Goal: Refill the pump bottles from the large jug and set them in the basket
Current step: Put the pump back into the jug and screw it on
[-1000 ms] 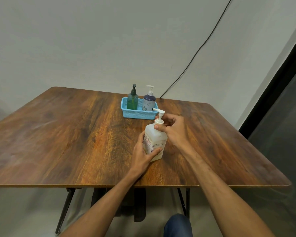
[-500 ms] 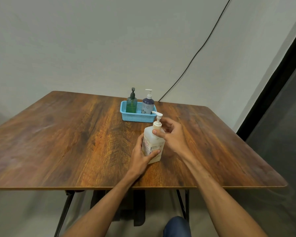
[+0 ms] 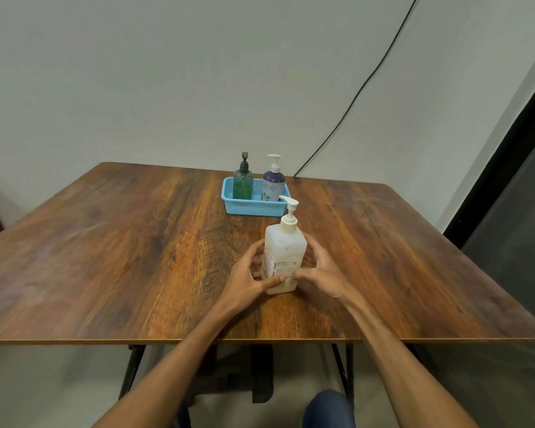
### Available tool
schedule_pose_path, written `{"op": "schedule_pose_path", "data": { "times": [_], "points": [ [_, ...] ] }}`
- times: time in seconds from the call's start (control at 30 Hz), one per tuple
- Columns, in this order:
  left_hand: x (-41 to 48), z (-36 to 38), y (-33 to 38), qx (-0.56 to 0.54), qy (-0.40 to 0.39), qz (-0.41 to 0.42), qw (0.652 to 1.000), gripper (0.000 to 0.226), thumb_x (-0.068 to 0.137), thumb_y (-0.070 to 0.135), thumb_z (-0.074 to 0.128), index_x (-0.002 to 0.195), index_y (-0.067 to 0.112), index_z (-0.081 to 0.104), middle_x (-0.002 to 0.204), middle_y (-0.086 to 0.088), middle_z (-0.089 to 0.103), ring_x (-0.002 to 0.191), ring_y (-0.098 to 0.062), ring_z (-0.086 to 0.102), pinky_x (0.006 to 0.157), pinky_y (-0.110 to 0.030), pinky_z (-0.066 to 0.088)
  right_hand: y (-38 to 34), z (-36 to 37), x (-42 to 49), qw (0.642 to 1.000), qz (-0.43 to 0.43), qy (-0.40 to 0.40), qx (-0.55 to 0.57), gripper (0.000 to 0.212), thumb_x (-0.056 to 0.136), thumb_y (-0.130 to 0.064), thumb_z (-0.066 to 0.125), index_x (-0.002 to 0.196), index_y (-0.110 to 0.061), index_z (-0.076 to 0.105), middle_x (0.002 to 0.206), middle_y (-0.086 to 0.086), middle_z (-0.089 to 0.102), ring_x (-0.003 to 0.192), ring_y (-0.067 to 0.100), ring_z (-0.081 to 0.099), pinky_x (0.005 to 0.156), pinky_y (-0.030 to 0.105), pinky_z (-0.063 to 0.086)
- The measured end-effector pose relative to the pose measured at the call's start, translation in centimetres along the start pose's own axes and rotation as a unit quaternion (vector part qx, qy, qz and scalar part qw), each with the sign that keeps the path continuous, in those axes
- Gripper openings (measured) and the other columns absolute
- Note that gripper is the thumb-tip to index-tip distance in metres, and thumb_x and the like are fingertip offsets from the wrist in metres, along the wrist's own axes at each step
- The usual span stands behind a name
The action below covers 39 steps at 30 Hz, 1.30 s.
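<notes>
A white translucent pump bottle [image 3: 286,245] with a printed label stands upright on the wooden table [image 3: 121,242], near the front middle. My left hand [image 3: 247,276] grips its lower left side, thumb across the front. My right hand [image 3: 322,270] cups its right side, fingers reaching behind it and thumb at the lower front. Behind the bottle sits a light blue basket [image 3: 254,208]. Inside the basket stand a green pump bottle [image 3: 243,182] on the left and a purple-and-white pump bottle [image 3: 273,185] on the right. No large jug is in view.
The table's front edge runs just below my wrists. A black cable [image 3: 352,100] slants down the wall to the table's back edge. A dark panel [image 3: 507,211] stands to the right of the table.
My right hand has dropped from the pump collar to the side of the white bottle's body. The pump head sits upright on the bottle. My left hand has kept its grip.
</notes>
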<state>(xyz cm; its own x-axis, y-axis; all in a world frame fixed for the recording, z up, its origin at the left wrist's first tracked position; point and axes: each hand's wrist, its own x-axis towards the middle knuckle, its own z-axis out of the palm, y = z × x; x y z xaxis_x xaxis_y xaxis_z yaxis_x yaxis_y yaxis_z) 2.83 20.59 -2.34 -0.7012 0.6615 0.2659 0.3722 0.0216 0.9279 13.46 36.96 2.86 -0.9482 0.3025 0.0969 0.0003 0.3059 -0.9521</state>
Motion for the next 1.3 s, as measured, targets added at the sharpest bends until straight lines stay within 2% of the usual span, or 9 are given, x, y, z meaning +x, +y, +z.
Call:
{"op": "schedule_pose_path", "data": {
  "times": [0.07,0.2,0.37,0.53,0.67,0.87,1.0,1.17,1.3],
  "points": [
    [0.9,-0.8,0.3,0.004,-0.024,-0.011,1.0,0.084,0.075,0.03,0.089,0.145,0.031,0.043,0.137,0.009,0.058,0.124,-0.011,0.059,0.098,-0.038,0.058,0.1,-0.2,0.9,1.0,0.001,-0.015,-0.009,0.086,0.072,0.008,0.077,0.141,-0.028,0.042,0.134,-0.009,0.054,0.129,0.012,0.05,0.088,0.019,0.053],
    [3.7,-1.8,0.3,0.005,-0.048,-0.018,0.999,0.079,0.071,0.022,0.092,0.136,0.035,0.05,0.131,0.013,0.062,0.119,-0.006,0.063,0.09,-0.031,0.06,0.3,-1.4,3.6,1.0,0.007,-0.023,-0.012,0.09,0.067,-0.002,0.088,0.141,-0.027,0.044,0.136,-0.009,0.057,0.126,0.012,0.055,0.098,0.035,0.054],
    [9.9,-3.0,0.1,0.028,-0.078,-0.016,0.996,0.081,0.072,0.025,0.091,0.139,0.034,0.047,0.135,0.015,0.06,0.12,-0.006,0.062,0.091,-0.027,0.059,0.1,-3.6,8.7,1.0,-0.003,-0.016,0.013,0.083,0.066,-0.004,0.089,0.133,-0.033,0.05,0.135,-0.01,0.059,0.126,0.016,0.056,0.089,0.041,0.059],
    [15.7,-2.7,2.9,0.019,-0.062,-0.037,0.997,0.084,0.071,0.019,0.092,0.142,0.025,0.047,0.132,0.014,0.061,0.117,-0.003,0.063,0.088,-0.027,0.06,-3.2,-7.0,13.2,1.0,0.013,-0.009,0.022,0.081,0.067,0.007,0.085,0.13,-0.03,0.051,0.129,-0.008,0.063,0.119,0.014,0.062,0.08,0.03,0.059],
    [20.1,-2.5,7.2,0.013,-0.077,-0.075,0.994,0.081,0.072,0.019,0.092,0.14,0.023,0.048,0.136,0.006,0.061,0.121,-0.015,0.064,0.091,-0.039,0.061,-7.9,-10.6,15.0,0.998,0.059,0.01,0.01,0.078,0.068,0.006,0.085,0.123,-0.038,0.051,0.123,-0.019,0.063,0.112,-0.001,0.063,0.077,0.019,0.056],
    [25.3,-0.9,15.0,0.02,-0.113,-0.072,0.991,0.073,0.075,0.015,0.09,0.128,0.037,0.045,0.124,0.025,0.055,0.111,0.003,0.06,0.079,-0.008,0.052,-14.1,-16.0,16.2,0.992,0.109,0.063,-0.011,0.087,0.067,-0.007,0.09,0.14,-0.028,0.048,0.131,-0.009,0.061,0.119,0.013,0.062,0.089,0.03,0.058],
    [29.2,2.0,16.8,-0.014,-0.129,-0.088,0.988,0.075,0.074,0.019,0.091,0.133,0.034,0.047,0.13,0.016,0.061,0.115,-0.001,0.064,0.087,-0.017,0.055,-14.8,-20.7,17.7,0.989,0.122,0.076,-0.029,0.088,0.065,-0.006,0.091,0.138,-0.032,0.049,0.13,-0.011,0.062,0.119,0.012,0.061,0.094,0.036,0.057],
    [33.9,8.1,15.8,-0.039,-0.119,-0.141,0.982,0.082,0.071,0.03,0.091,0.14,0.029,0.047,0.138,0.005,0.061,0.123,-0.017,0.063,0.102,-0.042,0.056,-11.8,-27.3,20.2,0.986,0.126,0.056,-0.093,0.092,0.065,-0.035,0.093,0.142,-0.044,0.042,0.135,-0.016,0.058,0.121,0.011,0.061,0.095,0.04,0.057],
    [38.8,13.6,14.8,-0.052,-0.125,-0.163,0.977,0.086,0.068,0.021,0.094,0.14,0.032,0.048,0.133,0.011,0.062,0.121,-0.013,0.063,0.097,-0.039,0.059,-8.1,-33.5,22.7,0.983,0.156,0.057,-0.073,0.091,0.068,-0.012,0.09,0.143,-0.035,0.044,0.135,-0.01,0.059,0.122,0.011,0.06,0.094,0.036,0.057]
  ]
}}
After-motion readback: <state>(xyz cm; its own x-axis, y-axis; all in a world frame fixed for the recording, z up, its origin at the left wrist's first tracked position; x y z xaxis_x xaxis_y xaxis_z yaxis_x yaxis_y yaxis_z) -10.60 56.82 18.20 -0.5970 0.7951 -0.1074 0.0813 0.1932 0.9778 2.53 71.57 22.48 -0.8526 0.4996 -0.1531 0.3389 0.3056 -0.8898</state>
